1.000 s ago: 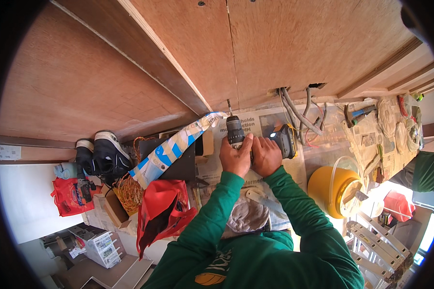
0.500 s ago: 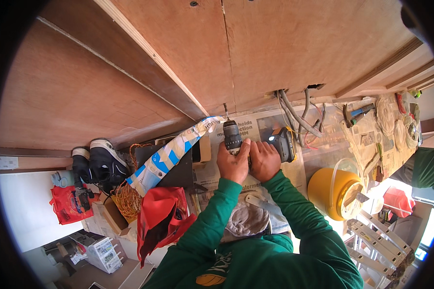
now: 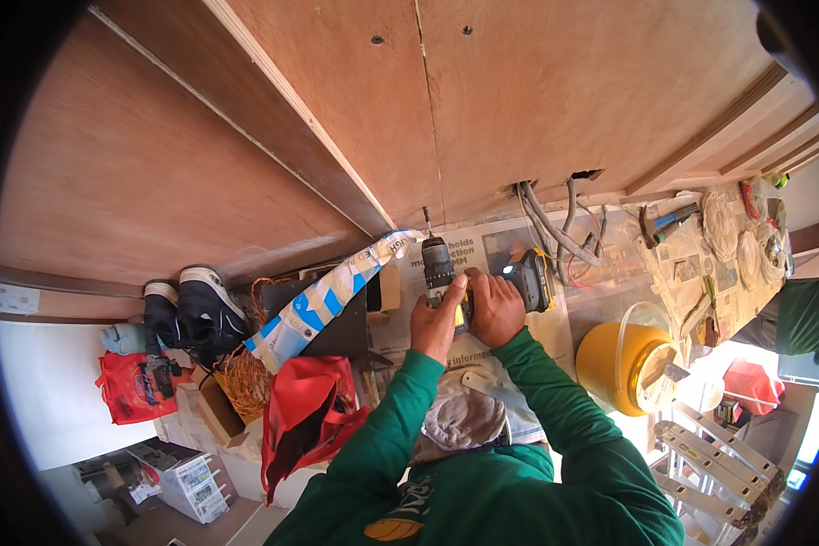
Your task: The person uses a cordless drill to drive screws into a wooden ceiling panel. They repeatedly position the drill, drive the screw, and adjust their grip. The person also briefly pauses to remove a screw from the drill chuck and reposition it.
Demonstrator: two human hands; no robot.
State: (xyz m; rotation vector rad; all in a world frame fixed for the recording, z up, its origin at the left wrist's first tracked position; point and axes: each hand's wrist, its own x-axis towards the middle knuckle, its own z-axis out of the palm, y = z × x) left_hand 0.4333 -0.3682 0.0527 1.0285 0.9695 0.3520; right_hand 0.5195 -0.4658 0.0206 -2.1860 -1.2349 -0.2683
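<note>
Both of my hands are closed on a black and yellow cordless drill (image 3: 439,262), held low by the wooden panel (image 3: 537,100). My left hand (image 3: 435,326) wraps the back of the drill's body. Around the handle is my right hand (image 3: 496,309), with the battery (image 3: 533,280) sticking out to its right. The long bit (image 3: 428,217) points at the panel's lower edge; I cannot tell whether its tip touches. Beside the chuck lies the end of a long bundle (image 3: 323,300) wrapped in blue and white sheeting and tape.
Grey cables (image 3: 555,227) come out of holes in the panel. To the right stand a yellow bucket (image 3: 630,364), a hammer (image 3: 669,223) and a ladder (image 3: 714,455). At left are black shoes (image 3: 205,309), orange wire (image 3: 246,373) and a red bag (image 3: 309,409). Newspaper (image 3: 555,341) covers the bench.
The view has tilted slightly, so more of the panel, with two dark spots at the top, shows. My left hand and the drill sit slightly lower in the picture; both hands keep their grip.
</note>
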